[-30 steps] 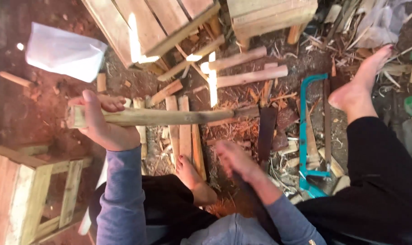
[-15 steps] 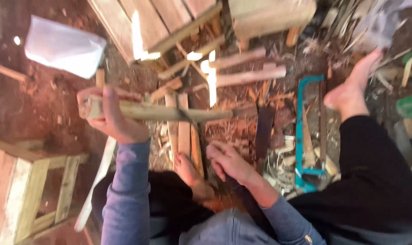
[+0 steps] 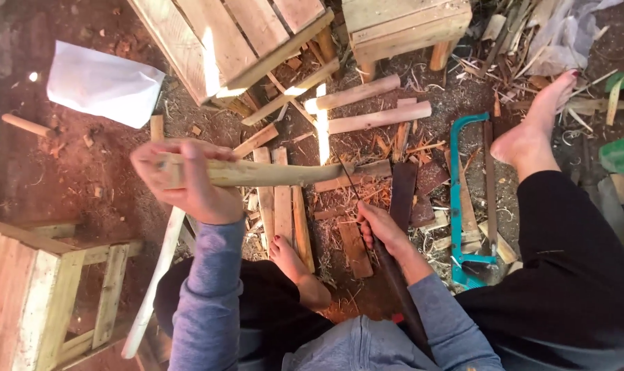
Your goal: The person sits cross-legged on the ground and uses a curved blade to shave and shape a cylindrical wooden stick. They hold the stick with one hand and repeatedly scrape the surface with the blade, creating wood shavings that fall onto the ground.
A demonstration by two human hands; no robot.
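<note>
My left hand (image 3: 195, 185) grips one end of a long pale wooden stick (image 3: 284, 173) and holds it level above the ground, its far end pointing right. My right hand (image 3: 380, 230) sits below that far end, closed around a long dark tool (image 3: 401, 295) that runs back along my forearm. I cannot make out the tool's blade. I sit on the ground with one bare foot (image 3: 295, 264) tucked between my arms and the other (image 3: 531, 124) stretched out to the right.
Short planks (image 3: 282, 206) and wood shavings lie under the stick. A teal-framed bow saw (image 3: 456, 199) lies at right, two round pegs (image 3: 380, 118) above it. A pallet (image 3: 188, 41) and wooden stool (image 3: 401, 20) are behind, a white sheet (image 3: 102, 82) left, a wooden frame (image 3: 23, 295) lower left.
My left hand has tilted and shifted the stick slightly. My right hand has moved a little to the right and now shows closed on the dark tool.
</note>
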